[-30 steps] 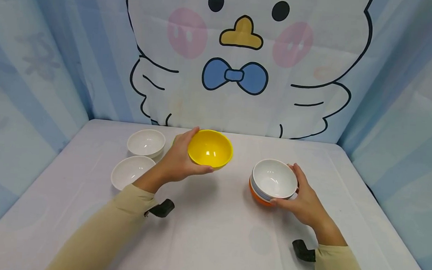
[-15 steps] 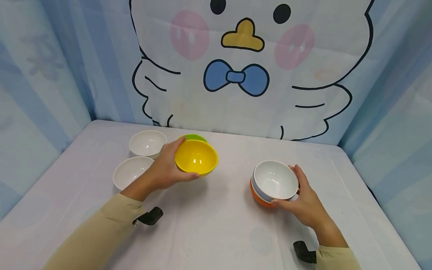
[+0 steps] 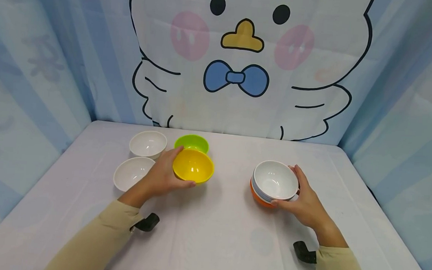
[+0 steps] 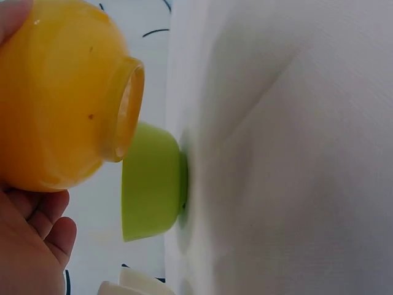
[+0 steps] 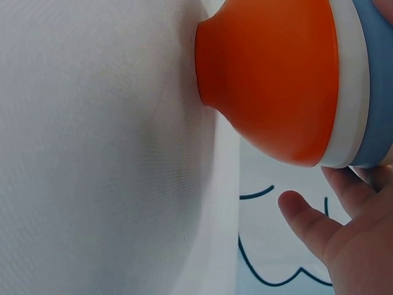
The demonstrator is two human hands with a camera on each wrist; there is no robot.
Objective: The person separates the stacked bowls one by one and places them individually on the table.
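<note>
My left hand (image 3: pixel 162 175) grips a yellow bowl (image 3: pixel 193 166) by its side, thumb near the front rim. In the left wrist view the bowl's foot ring is clear of the table, and a green bowl (image 4: pixel 150 187) stands upright just beyond it. On the right, my right hand (image 3: pixel 307 203) holds the upper part of a stack of nested bowls between thumb and fingers. An orange bowl (image 5: pixel 276 80) forms the bottom, with a white bowl (image 5: pixel 349 86) and a blue one (image 5: pixel 373 92) nested above it. From the head view the top of the stack shows a white inside.
Two white bowls stand upright at the left, a rear one (image 3: pixel 148 143) and a front one (image 3: pixel 130 172) partly covered by my left wrist. A white cloth covers the table (image 3: pixel 225 233). Behind it hangs a printed curtain (image 3: pixel 235 107).
My left hand has moved left and toward me, lowering the yellow bowl and bringing the green bowl behind it into sight. The right hand and the stack have stayed in place.
</note>
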